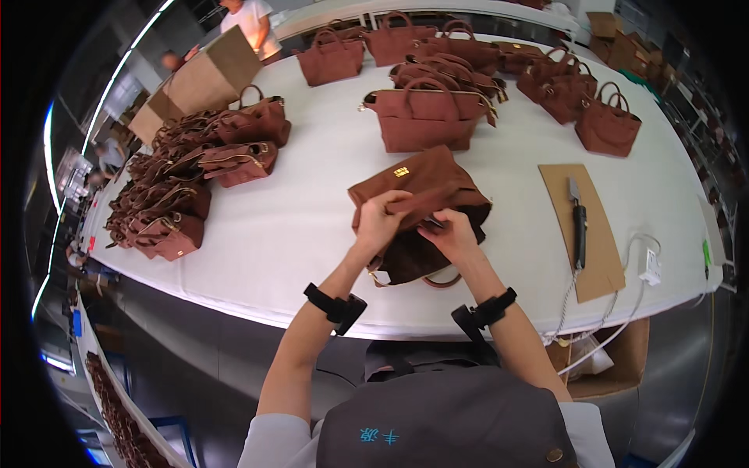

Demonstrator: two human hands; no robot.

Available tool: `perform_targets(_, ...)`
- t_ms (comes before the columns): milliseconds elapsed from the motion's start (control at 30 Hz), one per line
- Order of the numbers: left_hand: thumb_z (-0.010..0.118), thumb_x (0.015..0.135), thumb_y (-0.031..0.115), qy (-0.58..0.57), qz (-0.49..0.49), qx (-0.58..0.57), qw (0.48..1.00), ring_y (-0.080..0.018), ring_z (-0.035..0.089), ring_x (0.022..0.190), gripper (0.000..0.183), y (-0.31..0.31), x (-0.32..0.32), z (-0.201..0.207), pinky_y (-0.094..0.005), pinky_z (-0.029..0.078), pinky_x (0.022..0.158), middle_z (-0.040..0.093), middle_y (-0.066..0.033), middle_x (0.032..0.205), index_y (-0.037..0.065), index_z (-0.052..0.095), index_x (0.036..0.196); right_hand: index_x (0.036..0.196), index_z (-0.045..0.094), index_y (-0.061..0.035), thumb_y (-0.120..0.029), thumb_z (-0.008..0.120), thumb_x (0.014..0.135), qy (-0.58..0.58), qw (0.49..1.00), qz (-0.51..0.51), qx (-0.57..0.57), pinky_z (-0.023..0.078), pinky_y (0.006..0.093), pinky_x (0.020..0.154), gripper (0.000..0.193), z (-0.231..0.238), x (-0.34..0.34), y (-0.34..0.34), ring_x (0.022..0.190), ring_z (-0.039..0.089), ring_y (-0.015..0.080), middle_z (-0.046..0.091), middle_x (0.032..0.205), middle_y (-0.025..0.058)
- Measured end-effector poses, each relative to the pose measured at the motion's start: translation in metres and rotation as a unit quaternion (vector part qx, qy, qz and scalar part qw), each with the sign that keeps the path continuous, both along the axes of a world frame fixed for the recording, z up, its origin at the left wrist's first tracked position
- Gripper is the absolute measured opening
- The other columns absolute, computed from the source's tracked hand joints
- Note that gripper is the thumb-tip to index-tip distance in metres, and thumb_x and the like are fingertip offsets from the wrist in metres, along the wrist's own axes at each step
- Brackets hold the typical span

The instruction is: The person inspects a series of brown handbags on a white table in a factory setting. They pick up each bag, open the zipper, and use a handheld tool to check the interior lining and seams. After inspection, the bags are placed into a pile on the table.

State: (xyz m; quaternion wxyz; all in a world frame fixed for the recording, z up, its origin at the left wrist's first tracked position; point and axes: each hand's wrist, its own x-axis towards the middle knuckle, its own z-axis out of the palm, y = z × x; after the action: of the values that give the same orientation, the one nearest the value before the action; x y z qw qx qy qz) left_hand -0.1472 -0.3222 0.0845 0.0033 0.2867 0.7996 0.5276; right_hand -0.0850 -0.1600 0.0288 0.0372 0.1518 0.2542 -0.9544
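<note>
A reddish-brown handbag (413, 175) lies on the white table in front of me, its dark opening toward me and a small gold emblem on its far side. My left hand (380, 221) is closed on the handbag's edge at the left of the opening, fingers and thumb pinching the brown material. At the right side of the opening, my right hand (454, 234) has its fingers bent inward at the rim. Those fingertips are partly hidden, and whatever is between them is too small to make out. One bag handle curves out at the near edge.
Finished-looking brown handbags (427, 117) stand beyond mine, and a heap of them (168, 210) fills the left. On the right, a corded tool (579, 234) with a black handle lies on cardboard (554, 183), beside a white power socket (650, 265). A carton (624, 359) sits below the table edge.
</note>
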Motion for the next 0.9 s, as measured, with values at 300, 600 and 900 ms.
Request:
perform_targets(300, 0.062, 0.087, 0.017, 0.000, 0.001, -0.013, 1.000, -0.0138, 0.064, 0.084, 0.027, 0.000, 0.022, 0.001, -0.0267, 0.049, 0.074, 0.068, -0.0110, 0.091, 0.000, 0.061, 0.109, 0.099, 0.054, -0.0103, -0.003, 0.053, 0.070, 0.061, 0.987, -0.071, -0.130, 0.036, 0.0415, 0.095, 0.030, 0.010, 0.011, 0.007, 0.096, 0.049, 0.0206, 0.053, 0.093, 0.0008)
perform_targets(600, 0.070, 0.078, 0.016, 0.019, -0.016, -0.028, 0.999, -0.0236, 0.064, 0.090, 0.043, 0.004, 0.011, 0.005, -0.0311, 0.049, 0.080, 0.066, -0.0114, 0.098, 0.005, 0.056, 0.117, 0.102, 0.059, -0.0105, -0.018, 0.060, 0.087, 0.032, 0.987, -0.150, 0.044, 0.048, 0.0364, 0.085, 0.017, 0.009, 0.025, 0.008, 0.093, 0.056, 0.0158, 0.061, 0.096, 0.0010)
perform_targets(900, 0.059, 0.075, 0.002, 0.131, 0.022, -0.032, 0.991, -0.0236, 0.065, 0.082, 0.033, 0.013, 0.007, 0.011, -0.0313, 0.049, 0.076, 0.067, -0.0136, 0.088, -0.004, 0.059, 0.108, 0.099, 0.059, -0.0034, -0.011, 0.055, 0.086, 0.159, 0.979, 0.000, 0.125, 0.051, 0.0321, 0.078, 0.015, 0.091, 0.016, 0.024, 0.086, 0.061, 0.0170, 0.063, 0.092, 0.0050)
